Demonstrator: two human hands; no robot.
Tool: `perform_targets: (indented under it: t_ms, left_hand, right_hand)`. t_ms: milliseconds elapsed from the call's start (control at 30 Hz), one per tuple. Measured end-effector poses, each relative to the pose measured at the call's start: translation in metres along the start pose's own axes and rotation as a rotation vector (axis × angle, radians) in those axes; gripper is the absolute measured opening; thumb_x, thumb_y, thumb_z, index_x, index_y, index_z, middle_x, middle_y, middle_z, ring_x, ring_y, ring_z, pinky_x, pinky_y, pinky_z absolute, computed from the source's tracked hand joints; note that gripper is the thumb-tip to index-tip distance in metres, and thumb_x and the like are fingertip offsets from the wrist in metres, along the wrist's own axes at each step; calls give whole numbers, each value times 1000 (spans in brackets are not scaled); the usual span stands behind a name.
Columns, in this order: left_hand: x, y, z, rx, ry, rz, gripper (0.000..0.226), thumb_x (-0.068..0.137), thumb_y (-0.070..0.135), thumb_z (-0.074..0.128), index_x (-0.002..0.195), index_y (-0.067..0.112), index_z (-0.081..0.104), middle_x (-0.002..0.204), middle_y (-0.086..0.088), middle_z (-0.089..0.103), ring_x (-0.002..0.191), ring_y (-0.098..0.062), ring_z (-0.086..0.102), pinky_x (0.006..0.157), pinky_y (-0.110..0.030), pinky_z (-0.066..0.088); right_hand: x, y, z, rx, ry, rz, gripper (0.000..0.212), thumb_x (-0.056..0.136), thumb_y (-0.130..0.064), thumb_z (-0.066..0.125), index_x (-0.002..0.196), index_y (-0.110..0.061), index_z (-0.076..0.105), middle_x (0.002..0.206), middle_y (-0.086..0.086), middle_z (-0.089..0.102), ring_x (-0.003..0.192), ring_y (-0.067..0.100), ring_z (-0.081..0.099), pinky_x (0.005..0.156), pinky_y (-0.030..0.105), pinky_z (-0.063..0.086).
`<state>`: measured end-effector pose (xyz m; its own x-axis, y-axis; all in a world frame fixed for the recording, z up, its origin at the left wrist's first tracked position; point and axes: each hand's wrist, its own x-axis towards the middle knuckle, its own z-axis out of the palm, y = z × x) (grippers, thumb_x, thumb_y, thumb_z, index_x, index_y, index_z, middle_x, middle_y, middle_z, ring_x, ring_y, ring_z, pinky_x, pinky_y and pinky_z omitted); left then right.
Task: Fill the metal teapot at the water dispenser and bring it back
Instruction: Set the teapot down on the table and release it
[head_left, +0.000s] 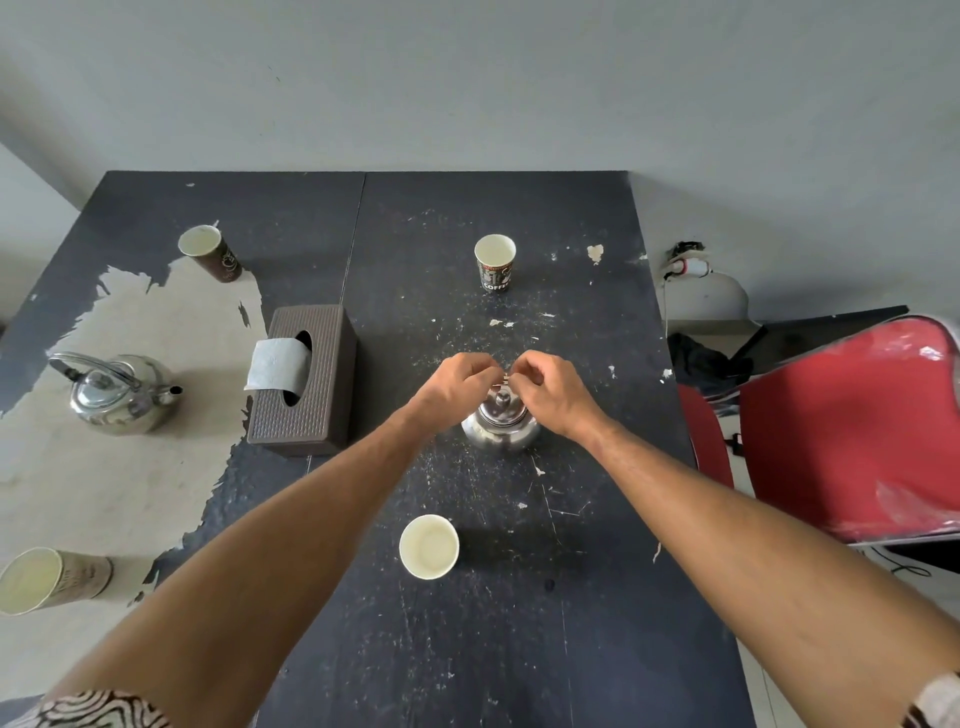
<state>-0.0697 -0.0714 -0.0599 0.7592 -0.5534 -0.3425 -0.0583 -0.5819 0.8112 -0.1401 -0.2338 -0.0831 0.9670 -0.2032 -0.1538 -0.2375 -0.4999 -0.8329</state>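
A small shiny metal teapot (500, 428) with a knobbed lid stands on the dark table (467, 649) in the middle. Both my hands meet just above it. My left hand (457, 382) and my right hand (545, 389) each pinch the thin handle over the lid, fingers curled. The handle is mostly hidden by my fingers. A second, larger metal kettle (122, 395) with a raised handle stands at the left on the peeled part of the table.
A brown tissue box (306, 384) lies left of the teapot. Paper cups stand around: one far centre (494, 262), one far left (208, 252), one near centre (429, 546), one at the left edge (47, 579). A red chair (852, 426) stands to the right.
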Motion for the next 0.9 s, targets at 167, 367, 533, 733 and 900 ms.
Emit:
perform_targets:
  t_ms: [167,367,533,733,900]
  left_hand:
    - [-17,11,-10,60,24,70,38,91,24,54,123,10,70,114,-2,72,106,-18,67,96,-35,54]
    - [-47,19,-19,240,87,176,41,95,19,61,136,12,63,135,-4,66,125,-17,60,110,-36,48]
    - [-85,23,-29,326,170,259,52,94,24,65,144,13,56,143,-7,61,135,-23,54,115,-40,43]
    - [-138,7,-67,358,205,253,52,95,27,64,144,15,54,146,-7,60,136,-24,52,115,-40,43]
    - [-177,-28,-116,363,254,236,51,97,25,64,146,16,52,147,-5,58,133,-21,52,105,-25,38]
  right_hand:
    - [-15,-8,-14,-19,26,-26,29,82,-40,59,105,-23,67,101,-11,70,95,8,64,77,22,48]
    - [-37,-34,-22,-54,19,-112,37,84,-38,59,116,-21,67,112,-11,67,97,-8,58,78,4,39]
    - [-54,-62,-10,-106,0,-212,41,83,-40,59,116,-18,67,112,-10,65,104,3,57,82,4,36]
    - [-71,-103,26,-92,6,-294,40,84,-40,60,116,-18,68,112,-8,68,102,3,57,84,8,39]
    - [-80,-145,76,-87,-3,-335,37,86,-40,61,116,-18,69,116,-4,70,104,7,59,91,21,46]
